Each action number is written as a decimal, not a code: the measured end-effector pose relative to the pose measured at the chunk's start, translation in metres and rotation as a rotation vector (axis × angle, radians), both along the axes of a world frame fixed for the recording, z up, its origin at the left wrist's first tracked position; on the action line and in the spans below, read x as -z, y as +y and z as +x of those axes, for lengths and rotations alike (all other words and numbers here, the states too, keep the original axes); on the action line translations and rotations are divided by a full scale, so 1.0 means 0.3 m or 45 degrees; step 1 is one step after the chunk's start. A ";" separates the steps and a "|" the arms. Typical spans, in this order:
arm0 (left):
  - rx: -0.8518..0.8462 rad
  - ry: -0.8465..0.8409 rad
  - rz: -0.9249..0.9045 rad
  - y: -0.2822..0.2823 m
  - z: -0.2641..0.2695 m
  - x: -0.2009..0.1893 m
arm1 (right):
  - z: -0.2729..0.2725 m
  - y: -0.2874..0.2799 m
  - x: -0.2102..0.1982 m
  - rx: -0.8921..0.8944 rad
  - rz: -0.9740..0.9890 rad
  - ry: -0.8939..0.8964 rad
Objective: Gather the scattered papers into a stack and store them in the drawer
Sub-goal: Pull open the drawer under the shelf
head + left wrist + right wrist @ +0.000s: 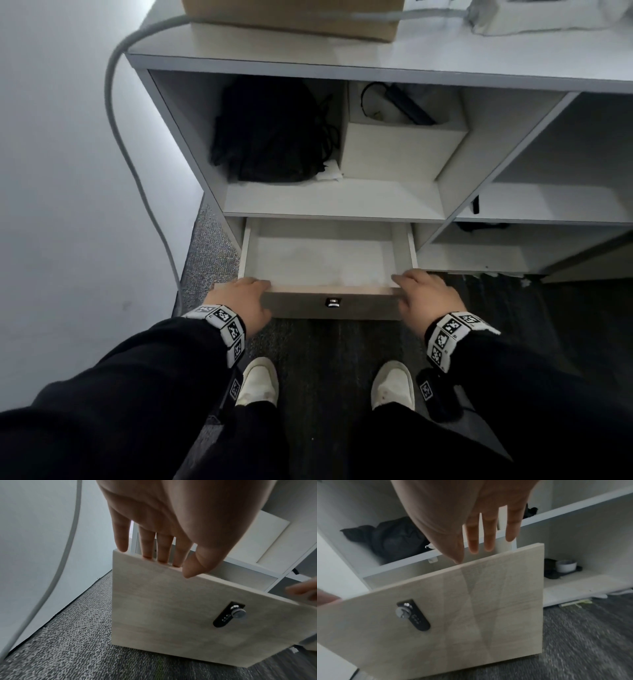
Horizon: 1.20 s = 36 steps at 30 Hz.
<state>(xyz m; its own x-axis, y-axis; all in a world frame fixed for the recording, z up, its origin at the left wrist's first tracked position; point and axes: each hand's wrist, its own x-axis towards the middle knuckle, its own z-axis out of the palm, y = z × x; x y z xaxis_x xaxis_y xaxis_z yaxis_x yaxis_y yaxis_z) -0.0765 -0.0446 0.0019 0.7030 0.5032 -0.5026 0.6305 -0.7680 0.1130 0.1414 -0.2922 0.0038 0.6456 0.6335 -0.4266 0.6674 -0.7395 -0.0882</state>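
Drawer (329, 305) pulled out from the white cabinet (212, 137), light wood-grain flat front, white box interior. Papers: pale sheet-like layer on the drawer floor (322, 260), cannot tell for sure if it is the stack.

Left hand (239, 301) on the left top corner of the drawer front; in the left wrist view fingers (163, 547) straight, tips over the top edge, thumb on the outer face. Right hand (428, 298) on the right top corner; fingers (488, 534) straight and hanging over the edge. Neither grips anything.

Black oval lock (413, 616) with round metal knob, centre of the front panel. Crumpled black bag (270, 133) on the shelf above. Grey speckled carpet (60, 642), smooth grey cable (137, 171) along the wall. Cardboard box (291, 17) on the bench top.
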 end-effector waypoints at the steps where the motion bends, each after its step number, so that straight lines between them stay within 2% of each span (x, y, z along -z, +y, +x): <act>1: -0.001 0.027 -0.018 -0.014 -0.012 -0.010 | -0.019 -0.003 -0.001 0.009 -0.038 0.035; 6: -0.041 0.156 -0.156 -0.080 -0.095 -0.024 | -0.118 -0.047 -0.006 0.020 -0.195 0.165; 13: -0.086 0.257 -0.206 -0.130 -0.151 -0.035 | -0.189 -0.116 -0.021 0.015 -0.280 0.284; 22: -0.010 0.315 -0.169 -0.171 -0.111 -0.097 | -0.192 -0.122 -0.083 0.046 -0.246 0.327; 28: 0.135 0.103 -0.098 -0.243 -0.061 -0.252 | -0.201 -0.139 -0.278 0.060 -0.103 0.267; 32: 0.226 -0.040 -0.029 -0.333 -0.021 -0.413 | -0.242 -0.204 -0.469 0.107 0.031 0.189; 36: 0.318 -0.233 0.025 -0.473 0.026 -0.621 | -0.305 -0.349 -0.696 0.198 0.205 0.069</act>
<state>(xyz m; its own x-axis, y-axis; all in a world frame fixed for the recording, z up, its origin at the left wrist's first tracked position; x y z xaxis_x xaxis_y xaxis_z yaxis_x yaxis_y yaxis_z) -0.0686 -0.1864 0.1882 0.8840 0.3119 -0.3482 0.3926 -0.8997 0.1909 0.0499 -0.3970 0.2127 0.7196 0.5907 -0.3649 0.5375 -0.8066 -0.2458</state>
